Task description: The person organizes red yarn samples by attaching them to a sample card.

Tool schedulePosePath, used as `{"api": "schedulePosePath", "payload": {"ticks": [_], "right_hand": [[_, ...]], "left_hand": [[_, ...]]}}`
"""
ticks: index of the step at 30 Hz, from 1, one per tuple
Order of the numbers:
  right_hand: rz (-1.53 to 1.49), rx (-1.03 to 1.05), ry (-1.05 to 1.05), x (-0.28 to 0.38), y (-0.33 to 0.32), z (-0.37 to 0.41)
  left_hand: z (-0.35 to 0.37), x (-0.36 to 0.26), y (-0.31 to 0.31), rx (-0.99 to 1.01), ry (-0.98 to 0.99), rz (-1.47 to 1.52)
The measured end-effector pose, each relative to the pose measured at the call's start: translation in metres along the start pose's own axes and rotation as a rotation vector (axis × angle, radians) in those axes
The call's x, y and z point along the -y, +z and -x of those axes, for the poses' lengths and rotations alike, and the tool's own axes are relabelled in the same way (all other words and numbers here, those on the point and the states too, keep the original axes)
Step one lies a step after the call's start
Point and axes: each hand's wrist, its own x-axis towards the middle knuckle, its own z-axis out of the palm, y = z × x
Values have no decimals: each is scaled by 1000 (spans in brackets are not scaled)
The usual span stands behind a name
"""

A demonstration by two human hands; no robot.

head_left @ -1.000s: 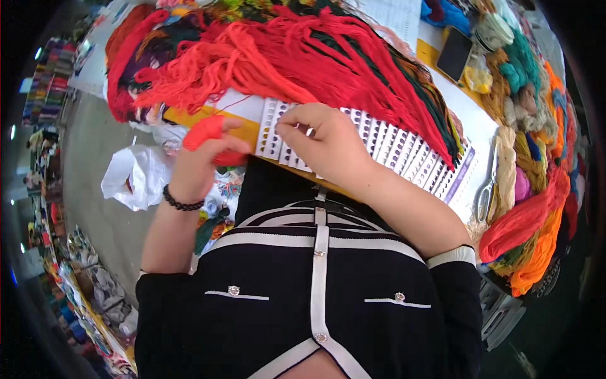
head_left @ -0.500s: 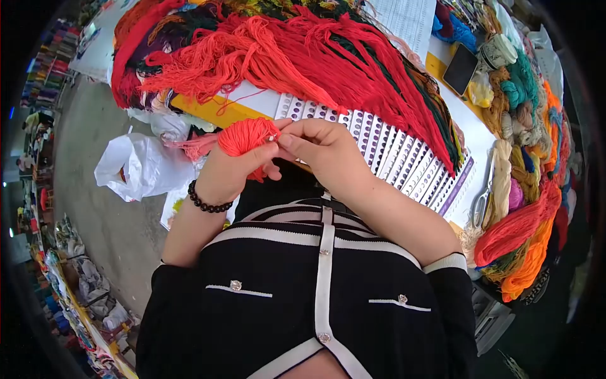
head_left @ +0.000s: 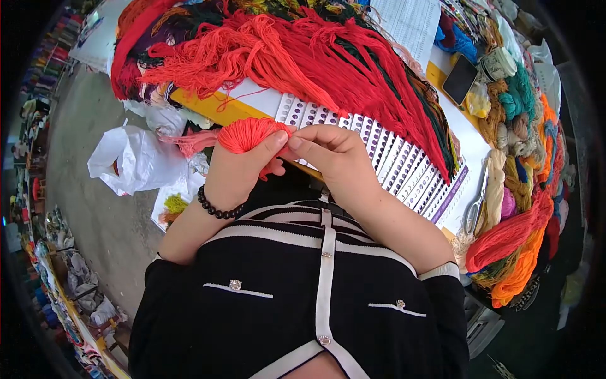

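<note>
A bundle of coral-red thread [head_left: 243,134] is looped round in my left hand [head_left: 243,165], whose thumb presses on its right end. Close against that end, my right hand [head_left: 334,159] pinches thumb and forefinger together; what lies between these fingertips is too small to make out. Both hands nearly touch above the table's near edge. Beyond them, long coral-red threads [head_left: 252,54] and darker red threads [head_left: 360,76] lie across cards with rows of purple dots [head_left: 394,161].
A white plastic bag [head_left: 129,161] is at the left. Right of the cards are a phone [head_left: 459,79], scissors [head_left: 475,211], a white spool [head_left: 499,64] and skeins in orange [head_left: 521,271], teal [head_left: 521,95] and red [head_left: 511,237]. A printed sheet [head_left: 407,28] lies at the back.
My left thumb has moved up and right onto the end of the bundle. My right hand has shifted slightly right and down, still pinching. The whole view has shifted a little.
</note>
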Motion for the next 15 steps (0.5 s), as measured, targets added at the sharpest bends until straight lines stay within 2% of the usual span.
{"api": "schedulePosePath", "payload": {"ticks": [2,8,15], "right_hand": [[-59,79,-56,1,0,0],[-231,72,12,-7,-5,-4],[-222,17,-24,-8,-6,-5]], "left_hand": [[-1,3,0,13,67,-18],[1,7,6,-33,169,4],[-2,8,7,-41,191,131]]}}
